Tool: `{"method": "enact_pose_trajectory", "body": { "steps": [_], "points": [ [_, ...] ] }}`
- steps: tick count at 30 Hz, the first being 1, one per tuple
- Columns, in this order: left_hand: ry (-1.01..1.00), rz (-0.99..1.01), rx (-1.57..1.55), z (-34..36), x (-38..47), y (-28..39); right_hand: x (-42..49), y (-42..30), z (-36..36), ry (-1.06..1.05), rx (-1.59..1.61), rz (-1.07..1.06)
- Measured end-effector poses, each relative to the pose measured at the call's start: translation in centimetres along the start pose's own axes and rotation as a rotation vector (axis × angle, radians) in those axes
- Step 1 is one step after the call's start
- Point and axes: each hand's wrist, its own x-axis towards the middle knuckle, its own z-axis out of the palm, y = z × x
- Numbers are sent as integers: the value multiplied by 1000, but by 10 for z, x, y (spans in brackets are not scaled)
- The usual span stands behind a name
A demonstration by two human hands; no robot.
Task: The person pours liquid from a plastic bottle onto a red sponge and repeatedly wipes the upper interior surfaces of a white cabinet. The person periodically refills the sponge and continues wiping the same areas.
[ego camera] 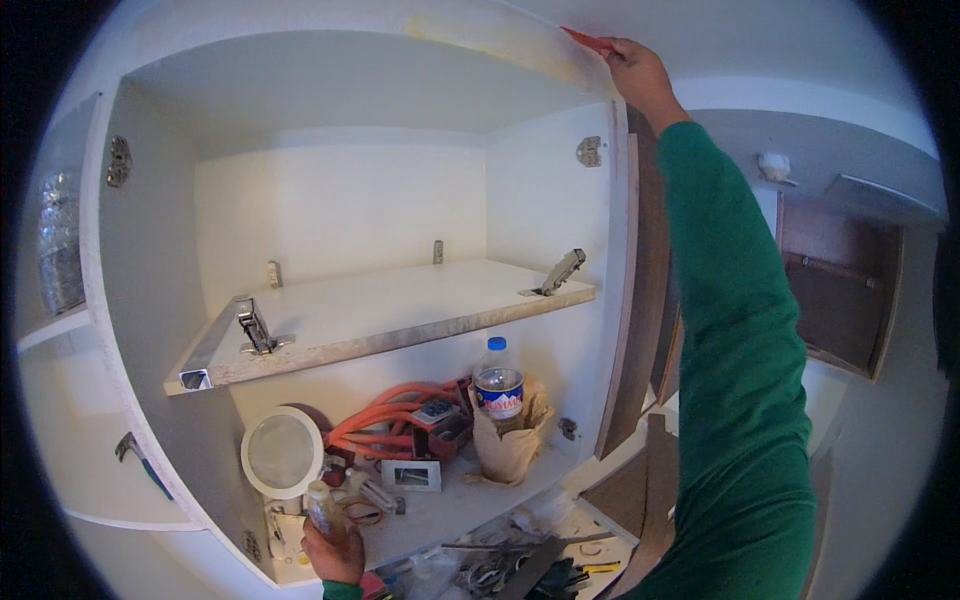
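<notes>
My right hand (pixel 637 71), on a raised arm in a green sleeve, grips a flat red tool (pixel 586 39), likely a putty knife or scraper. Its tip is by the top edge of a white cabinet frame (pixel 480 37), where yellowish patches show near the ceiling. Low in the view, my left hand (pixel 335 551) is closed around a small clear container (pixel 321 506) at the front of the cabinet's bottom. Above it stands a round white-rimmed light fitting (pixel 283 452).
A tilted white shelf board (pixel 405 300) carries metal hinges (pixel 256 328). Below are an orange hose (pixel 375 424), a plastic bottle (pixel 499 390) in brown paper, and a white frame plate (pixel 412 475). A hammer (pixel 142 465) lies left; mixed tools (pixel 525 570) lie below.
</notes>
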Motion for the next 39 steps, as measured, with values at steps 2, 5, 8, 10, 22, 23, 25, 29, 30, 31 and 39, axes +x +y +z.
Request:
{"method": "enact_pose_trajectory", "body": {
  "steps": [2,5,8,10,22,23,25,29,30,31,39],
  "points": [
    [6,18,-12,0,-1,1,4,6,4,12,-94,-3],
    [14,37,-33,-1,-1,4,9,10,11,32,-98,-22],
    [34,66,-20,0,-2,3,8,3,19,31,-80,-74],
    [60,116,-12,1,-1,1,9,2,19,31,-90,-93],
    [46,41,-44,0,-2,3,13,3,27,-67,-177,-50],
    [61,42,-35,2,-2,1,13,0,28,-84,-181,-45],
    [79,53,-18,6,-2,-4,6,4,28,-105,-189,-21],
    [67,91,-68,4,-2,0,-27,10,31,-101,-257,-89],
    [60,79,-65,2,-2,2,-33,11,27,-93,-294,-140],
    [55,67,-60,1,-2,2,-35,12,22,-86,-239,-119],
    [74,44,-23,6,-2,-9,-18,-16,14,40,-40,-89]
  ]
}}
